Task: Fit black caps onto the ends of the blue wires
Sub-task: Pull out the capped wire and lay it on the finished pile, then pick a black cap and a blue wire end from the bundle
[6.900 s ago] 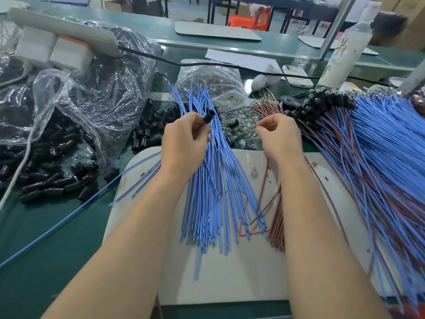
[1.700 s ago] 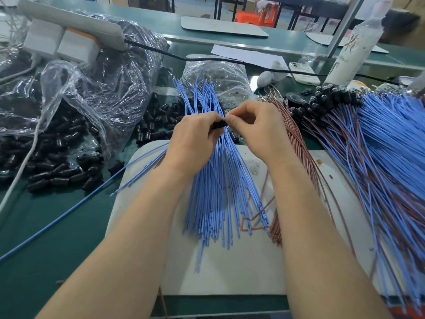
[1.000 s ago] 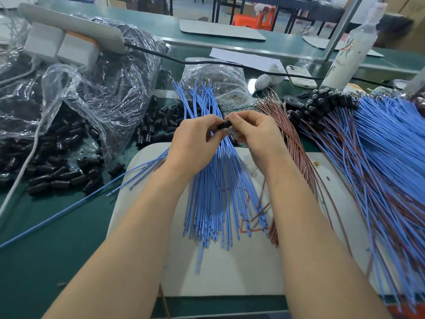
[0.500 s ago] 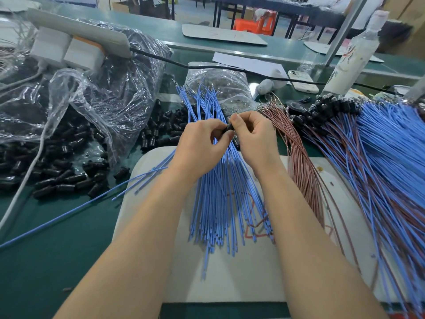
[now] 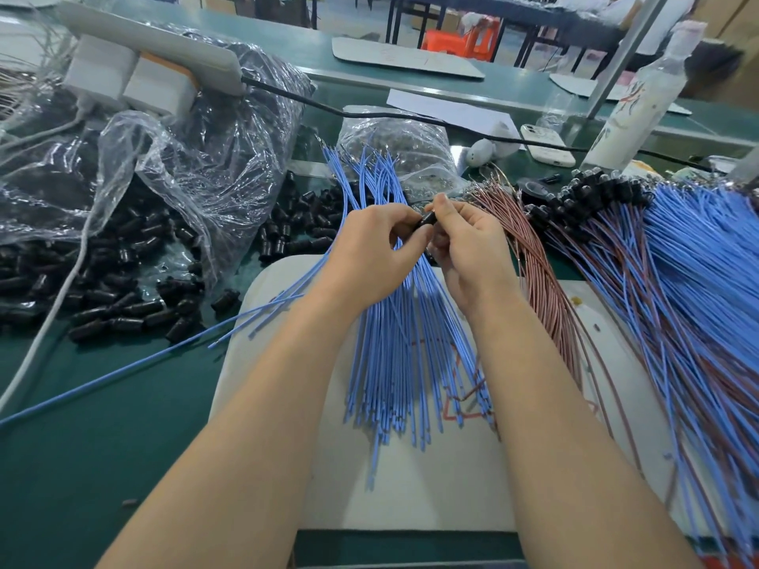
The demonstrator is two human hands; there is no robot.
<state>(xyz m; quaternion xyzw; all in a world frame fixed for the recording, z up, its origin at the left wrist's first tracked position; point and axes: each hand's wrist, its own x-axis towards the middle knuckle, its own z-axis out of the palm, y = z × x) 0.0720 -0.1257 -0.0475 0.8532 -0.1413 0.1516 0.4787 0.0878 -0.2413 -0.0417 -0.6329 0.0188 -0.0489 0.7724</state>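
Our left hand [image 5: 369, 248] pinches a black cap [image 5: 425, 220] between thumb and fingers. Our right hand [image 5: 472, 248], fingers curled, pinches the same cap at its right end. Both hands meet above the far part of the blue wires [image 5: 394, 355], which lie fanned on a white board [image 5: 410, 486] on the green surface [image 5: 102, 425]. Loose caps [image 5: 123, 305] spill from a clear bag [image 5: 197, 166] at the left. Brown wires [image 5: 546, 289] lie just right of our hands, and capped wires [image 5: 698, 281] pile up further right.

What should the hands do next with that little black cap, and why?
Probably push the black cap a bit further onto the wire end. Both the left hand and right hand pinch it together above the blue wires, so it looks mid-fitting.
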